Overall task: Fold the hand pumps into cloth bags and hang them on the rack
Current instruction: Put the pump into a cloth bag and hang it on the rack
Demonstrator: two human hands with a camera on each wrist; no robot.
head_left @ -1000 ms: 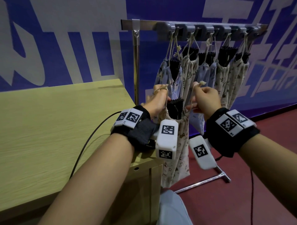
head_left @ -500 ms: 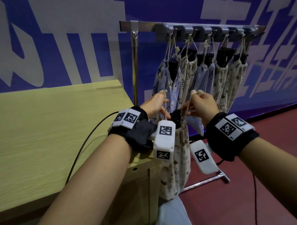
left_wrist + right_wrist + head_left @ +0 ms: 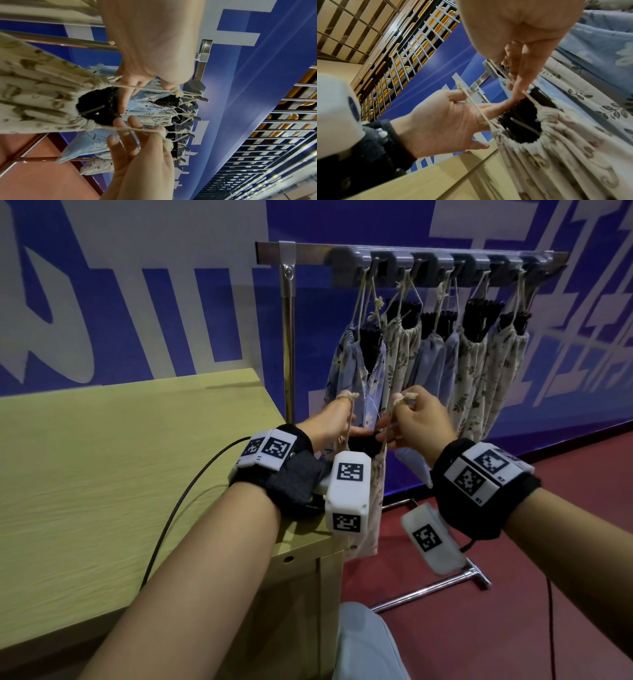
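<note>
A cream floral cloth bag hangs between my hands off the table's right end. A black hand pump pokes out of its gathered mouth. My left hand pinches the left drawstring near its knot. My right hand pinches the right drawstring. In the left wrist view both cords run taut from the bag around the pump. The right wrist view shows my left hand's long finger touching the pump. Above stands the rack bar with hooks.
Several filled floral and blue bags hang side by side from the hooks. The rack's upright post stands just beyond the wooden table. A black cable crosses the table. The rack's foot lies on the red floor.
Both hands have risen from the bag's mouth with the cords, which now run taut. The mouth has gathered tighter round the pump.
</note>
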